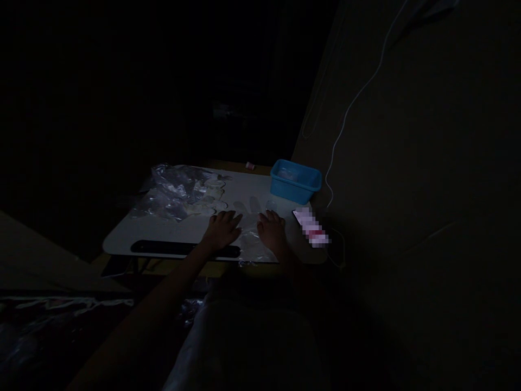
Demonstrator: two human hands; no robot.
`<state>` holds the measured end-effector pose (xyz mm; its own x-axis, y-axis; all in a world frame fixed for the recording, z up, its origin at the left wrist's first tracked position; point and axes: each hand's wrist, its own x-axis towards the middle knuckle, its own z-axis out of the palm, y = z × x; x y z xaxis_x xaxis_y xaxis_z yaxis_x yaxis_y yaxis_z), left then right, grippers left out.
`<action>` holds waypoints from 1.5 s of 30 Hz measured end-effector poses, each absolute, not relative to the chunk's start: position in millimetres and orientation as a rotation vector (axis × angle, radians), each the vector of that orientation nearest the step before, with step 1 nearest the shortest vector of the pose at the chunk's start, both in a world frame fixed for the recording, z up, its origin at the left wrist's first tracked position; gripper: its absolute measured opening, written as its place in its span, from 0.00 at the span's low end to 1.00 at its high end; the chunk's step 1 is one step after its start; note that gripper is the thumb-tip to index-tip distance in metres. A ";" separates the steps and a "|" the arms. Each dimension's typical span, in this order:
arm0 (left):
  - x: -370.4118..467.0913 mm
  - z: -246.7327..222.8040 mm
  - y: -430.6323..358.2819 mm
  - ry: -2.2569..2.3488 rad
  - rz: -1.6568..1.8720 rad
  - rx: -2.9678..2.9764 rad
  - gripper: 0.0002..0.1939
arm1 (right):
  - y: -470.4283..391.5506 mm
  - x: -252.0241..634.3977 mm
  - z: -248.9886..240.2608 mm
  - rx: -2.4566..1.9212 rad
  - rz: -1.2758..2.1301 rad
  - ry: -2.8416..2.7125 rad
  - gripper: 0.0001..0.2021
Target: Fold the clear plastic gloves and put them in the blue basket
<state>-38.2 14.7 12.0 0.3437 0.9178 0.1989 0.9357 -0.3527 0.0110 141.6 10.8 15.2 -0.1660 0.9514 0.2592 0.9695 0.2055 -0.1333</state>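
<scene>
The light is dim and detail is limited. On a white folding table (166,231), my left hand (222,230) lies palm down with its fingers stretched out and apart. To its right, my right hand (272,230) rests with fingers spread over a clear plastic bag (255,247). The bag lies flat between both hands and reaches the table's front edge. Just beyond my fingertips are small thin pieces (254,204), too dark to name. Farther left, pale flat rounded pieces (209,203) lie beside a crumpled clear plastic bag (175,184).
A blue plastic basket (295,188) stands at the back right, something pale inside. Near the right edge lies a lit phone (310,227). A white cable (345,117) hangs along the wall. A dark slot (163,247) runs along the table front. Behind sits a small cup (250,166).
</scene>
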 end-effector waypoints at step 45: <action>-37.2 11.2 15.6 -1.711 -0.312 -2.489 0.25 | 30.7 169.7 18.8 -1.629 -0.138 -2.429 0.23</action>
<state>-37.2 15.6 11.2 0.3455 0.9105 0.2274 0.9321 -0.3610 0.0294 169.7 30.7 18.8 -0.3653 0.9025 0.2281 0.9225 0.3837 -0.0410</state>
